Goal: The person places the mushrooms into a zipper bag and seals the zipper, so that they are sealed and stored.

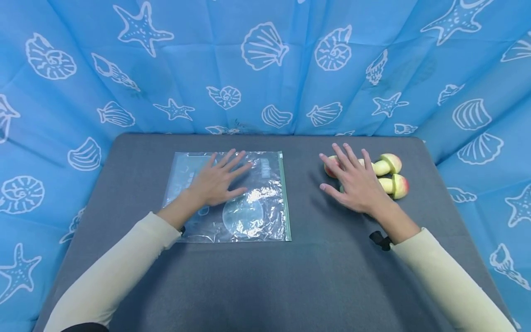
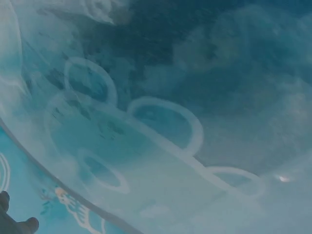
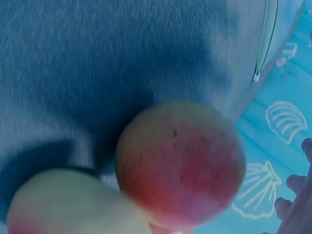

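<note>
A clear plastic zip bag [image 1: 274,216] with a green strip along its right edge lies flat on the grey table. Over its upper middle my left hand [image 1: 213,182] is spread, palm down and holding nothing. Pale printed outlines on the bag [image 2: 161,131] fill the left wrist view. To the right lie several mushroom-shaped pieces [image 1: 391,164] with pale yellow stems and reddish caps. My right hand [image 1: 358,186], its fingers spread, covers part of them from above and grips none. In the right wrist view, a rounded red-and-yellow cap [image 3: 180,165] looms close, beside a paler piece [image 3: 68,207].
Behind the grey table [image 1: 265,281] hangs a blue curtain [image 1: 290,87] printed with white shells and starfish; it also flanks both sides. A black wrist strap [image 1: 380,240] shows by the right sleeve [image 1: 448,281].
</note>
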Available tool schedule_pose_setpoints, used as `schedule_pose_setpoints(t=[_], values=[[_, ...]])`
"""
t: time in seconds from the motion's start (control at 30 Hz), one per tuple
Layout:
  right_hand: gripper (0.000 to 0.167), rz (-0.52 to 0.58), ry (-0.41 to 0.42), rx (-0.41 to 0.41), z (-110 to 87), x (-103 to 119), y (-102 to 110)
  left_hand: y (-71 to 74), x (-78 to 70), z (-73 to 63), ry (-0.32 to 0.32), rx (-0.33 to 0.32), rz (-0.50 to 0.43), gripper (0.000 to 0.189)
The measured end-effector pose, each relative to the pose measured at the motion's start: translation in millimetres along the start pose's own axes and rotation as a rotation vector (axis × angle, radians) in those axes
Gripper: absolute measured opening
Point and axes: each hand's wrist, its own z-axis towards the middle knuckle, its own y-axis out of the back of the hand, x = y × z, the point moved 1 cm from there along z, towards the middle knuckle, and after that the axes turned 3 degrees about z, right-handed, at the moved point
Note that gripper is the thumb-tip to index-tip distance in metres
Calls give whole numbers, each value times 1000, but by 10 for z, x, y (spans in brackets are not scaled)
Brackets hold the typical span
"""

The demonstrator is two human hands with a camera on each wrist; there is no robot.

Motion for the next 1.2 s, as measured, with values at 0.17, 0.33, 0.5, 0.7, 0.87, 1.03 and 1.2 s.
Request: schedule_pose_setpoints(t=[0.17, 0.33, 0.5, 0.7, 0.87, 1.03, 1.2], values=[[77, -22, 44, 11, 24, 91, -94, -31, -52, 36, -38, 5, -18, 71], [76, -30, 80, 23, 16, 183, -188, -78, -106, 73, -68, -11, -27, 71], [75, -4, 102, 44, 2, 267, -273, -98, -173, 99, -95, -21, -23, 71], [77, 8, 108, 97, -14, 348, -372, -119, -282, 131, -120, -7, -68, 71], [77, 35, 106, 118, -33, 395, -433, -115, -370, 156, -140, 26, -97, 69], [77, 55, 103, 133, -41, 420, -476, -108, -432, 184, -142, 88, -134, 68], [74, 89, 121, 148, -43, 459, -496, -129, -477, 217, -151, 109, -141, 67]])
